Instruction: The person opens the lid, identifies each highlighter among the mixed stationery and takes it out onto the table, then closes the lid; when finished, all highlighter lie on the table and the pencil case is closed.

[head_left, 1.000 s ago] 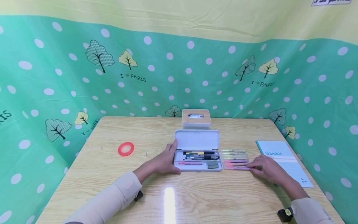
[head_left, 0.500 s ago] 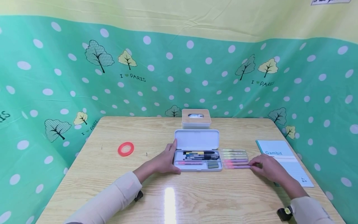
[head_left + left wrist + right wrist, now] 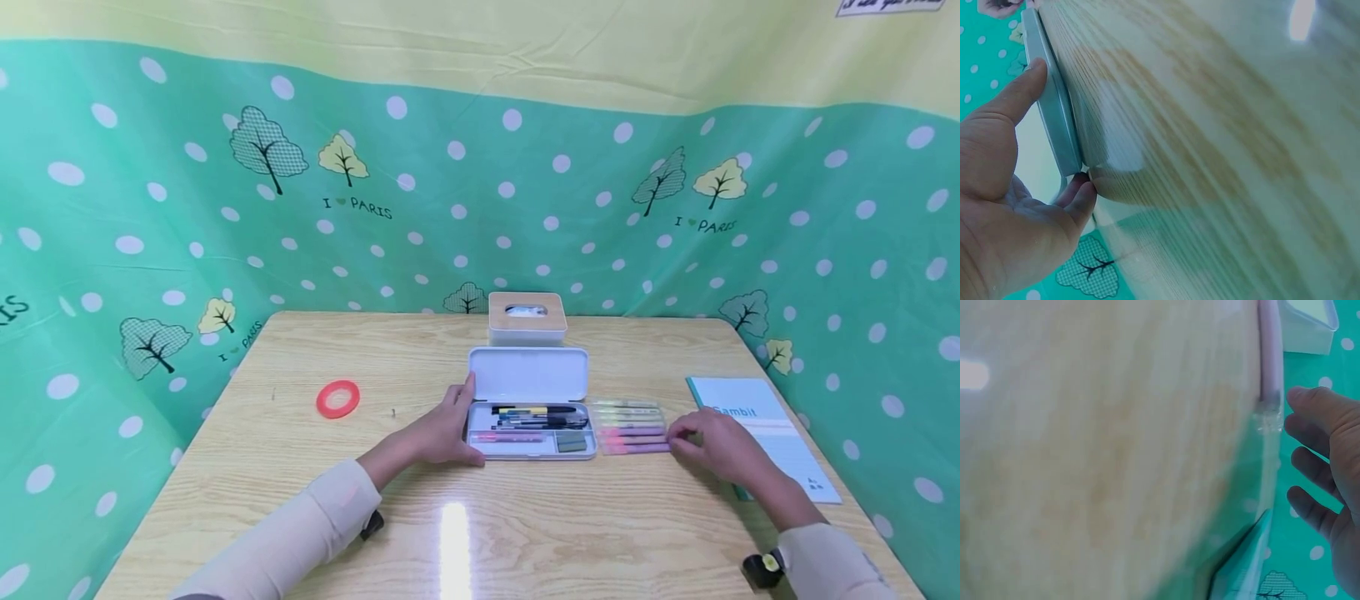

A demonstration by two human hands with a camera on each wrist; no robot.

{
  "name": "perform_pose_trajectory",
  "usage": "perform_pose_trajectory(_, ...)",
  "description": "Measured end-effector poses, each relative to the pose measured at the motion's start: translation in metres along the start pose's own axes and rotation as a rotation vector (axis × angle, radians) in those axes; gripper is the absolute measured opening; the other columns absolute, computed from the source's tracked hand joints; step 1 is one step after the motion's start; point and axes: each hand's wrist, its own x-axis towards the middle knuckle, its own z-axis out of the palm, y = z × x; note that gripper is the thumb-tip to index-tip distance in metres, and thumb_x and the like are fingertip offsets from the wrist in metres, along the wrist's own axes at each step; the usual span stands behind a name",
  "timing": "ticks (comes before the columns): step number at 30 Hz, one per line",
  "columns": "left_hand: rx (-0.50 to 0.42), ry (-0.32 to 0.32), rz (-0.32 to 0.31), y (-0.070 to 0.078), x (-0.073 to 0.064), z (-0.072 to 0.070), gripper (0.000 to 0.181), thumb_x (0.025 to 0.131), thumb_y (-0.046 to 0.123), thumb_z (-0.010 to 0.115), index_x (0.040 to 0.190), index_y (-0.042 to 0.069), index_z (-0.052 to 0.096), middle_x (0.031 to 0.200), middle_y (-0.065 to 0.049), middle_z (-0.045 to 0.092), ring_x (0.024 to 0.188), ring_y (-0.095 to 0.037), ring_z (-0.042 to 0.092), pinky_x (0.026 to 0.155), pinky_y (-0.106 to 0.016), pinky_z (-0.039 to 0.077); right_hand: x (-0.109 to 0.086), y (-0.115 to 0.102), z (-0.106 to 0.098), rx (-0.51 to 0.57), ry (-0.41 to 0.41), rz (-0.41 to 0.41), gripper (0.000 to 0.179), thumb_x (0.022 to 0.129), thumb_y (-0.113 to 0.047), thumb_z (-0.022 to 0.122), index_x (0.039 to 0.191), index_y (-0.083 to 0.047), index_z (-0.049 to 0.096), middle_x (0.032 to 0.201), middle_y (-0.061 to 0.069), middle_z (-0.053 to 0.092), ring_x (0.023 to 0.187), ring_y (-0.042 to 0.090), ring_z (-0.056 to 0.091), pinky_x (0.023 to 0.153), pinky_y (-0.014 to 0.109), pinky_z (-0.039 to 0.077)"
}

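Note:
An opened white pencil case (image 3: 528, 373) lies mid-table, its lid tipped back. Inside are several pens (image 3: 540, 422), a pink pen (image 3: 512, 437) and a grey block (image 3: 572, 442). My left hand (image 3: 441, 429) grips the case's left end, with the thumb (image 3: 1030, 87) on its front side in the left wrist view. Beside the case's right end lies a clear pack of coloured markers (image 3: 633, 432). At that pack's right end is my right hand (image 3: 716, 446), fingertips close to the nearest purple marker (image 3: 1270, 356). The right wrist view shows these fingers loosely bent, with nothing between them.
Behind the case stands a tissue box (image 3: 527, 335) with a wood-look top. A pale blue notebook (image 3: 772, 433) lies under and beyond my right hand. To the left is a red ring-shaped roll (image 3: 325, 402). A patterned curtain (image 3: 465, 200) borders the table.
My right fingers had the purple marker's end, which slid slightly left into the pack; the fingers are now off it at the pack's end. The left hand stays put.

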Motion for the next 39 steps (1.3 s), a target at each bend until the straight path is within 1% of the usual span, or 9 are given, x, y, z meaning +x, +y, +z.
perform_pose_trajectory(7, -0.002, 0.001, -0.001, 0.001, -0.001, -0.001, 0.139, 0.076, 0.043, 0.089, 0.163, 0.011, -0.014, 0.162, -0.024, 0.021, 0.141, -0.036, 0.044, 0.121, -0.045, 0.038, 0.007, -0.012, -0.005, -0.005, 0.060, -0.088, 0.011, 0.085, -0.013, 0.080, 0.095, -0.017, 0.079, 0.087, -0.009, 0.072, 0.086, 0.018, 0.065, 0.078, 0.044, 0.058)
perform_pose_trajectory(12, -0.007, -0.002, -0.001, 0.001, -0.002, -0.001, 0.139, 0.076, 0.043, 0.089, 0.163, 0.011, -0.014, 0.162, -0.024, 0.021, 0.141, -0.036, 0.044, 0.121, -0.045, 0.037, 0.015, -0.023, -0.004, -0.016, 0.092, -0.168, 0.011, 0.084, -0.014, 0.082, 0.093, -0.020, 0.080, 0.086, -0.013, 0.071, 0.083, 0.013, 0.064, 0.074, 0.038, 0.057)
perform_pose_trajectory(14, -0.007, -0.002, -0.003, 0.001, -0.001, -0.001, 0.139, 0.076, 0.043, 0.089, 0.163, 0.011, -0.014, 0.162, -0.024, 0.021, 0.141, -0.036, 0.044, 0.121, -0.045, 0.037, 0.020, -0.029, -0.004, -0.018, 0.086, -0.181, 0.011, 0.085, -0.015, 0.081, 0.094, -0.021, 0.080, 0.086, -0.014, 0.071, 0.083, 0.012, 0.063, 0.073, 0.036, 0.056)
perform_pose_trajectory(20, 0.004, -0.011, -0.021, 0.000, -0.001, 0.000, 0.139, 0.076, 0.044, 0.089, 0.163, 0.013, -0.016, 0.163, -0.022, 0.021, 0.142, -0.034, 0.044, 0.122, -0.044, 0.037, 0.033, -0.049, -0.003, -0.026, 0.046, -0.175, 0.013, 0.087, -0.019, 0.080, 0.100, -0.020, 0.080, 0.088, -0.012, 0.071, 0.084, 0.009, 0.061, 0.073, 0.034, 0.057)
perform_pose_trajectory(25, -0.002, -0.017, -0.027, 0.001, -0.001, 0.000, 0.140, 0.076, 0.044, 0.089, 0.163, 0.014, -0.017, 0.163, -0.022, 0.020, 0.142, -0.035, 0.044, 0.122, -0.044, 0.036, 0.042, -0.067, 0.000, -0.017, 0.026, -0.221, 0.014, 0.088, -0.019, 0.079, 0.102, -0.018, 0.080, 0.096, -0.006, 0.077, 0.091, 0.014, 0.066, 0.081, 0.038, 0.059)
perform_pose_trajectory(28, -0.003, -0.018, -0.026, 0.000, -0.001, 0.000, 0.141, 0.075, 0.044, 0.089, 0.162, 0.013, -0.017, 0.163, -0.023, 0.019, 0.142, -0.036, 0.044, 0.122, -0.045, 0.036, 0.047, -0.079, 0.000, -0.007, 0.002, -0.236, 0.014, 0.089, -0.021, 0.078, 0.103, -0.019, 0.080, 0.099, -0.006, 0.077, 0.095, 0.017, 0.067, 0.086, 0.041, 0.060)
perform_pose_trajectory(32, -0.005, -0.015, -0.022, 0.000, 0.000, 0.000, 0.141, 0.075, 0.043, 0.090, 0.162, 0.012, -0.017, 0.163, -0.024, 0.019, 0.143, -0.037, 0.043, 0.122, -0.045, 0.035, 0.052, -0.093, 0.002, 0.006, -0.034, -0.241, 0.014, 0.091, -0.020, 0.076, 0.104, -0.021, 0.080, 0.098, -0.008, 0.076, 0.094, 0.014, 0.066, 0.085, 0.039, 0.060)
perform_pose_trajectory(35, -0.009, -0.012, -0.024, 0.000, 0.000, 0.000, 0.140, 0.075, 0.043, 0.090, 0.163, 0.012, -0.015, 0.163, -0.024, 0.020, 0.143, -0.037, 0.042, 0.123, -0.045, 0.035, 0.056, -0.102, 0.005, 0.001, -0.052, -0.266, 0.015, 0.091, -0.021, 0.076, 0.106, -0.022, 0.080, 0.099, -0.008, 0.076, 0.094, 0.012, 0.066, 0.083, 0.036, 0.060)
perform_pose_trajectory(39, -0.015, -0.008, -0.026, 0.001, 0.000, 0.000, 0.140, 0.075, 0.042, 0.090, 0.163, 0.012, -0.014, 0.163, -0.023, 0.020, 0.143, -0.037, 0.042, 0.122, -0.045, 0.035, 0.062, -0.114, 0.010, -0.017, -0.065, -0.328, 0.016, 0.092, -0.022, 0.075, 0.108, -0.022, 0.079, 0.102, -0.007, 0.077, 0.095, 0.012, 0.066, 0.082, 0.033, 0.059)
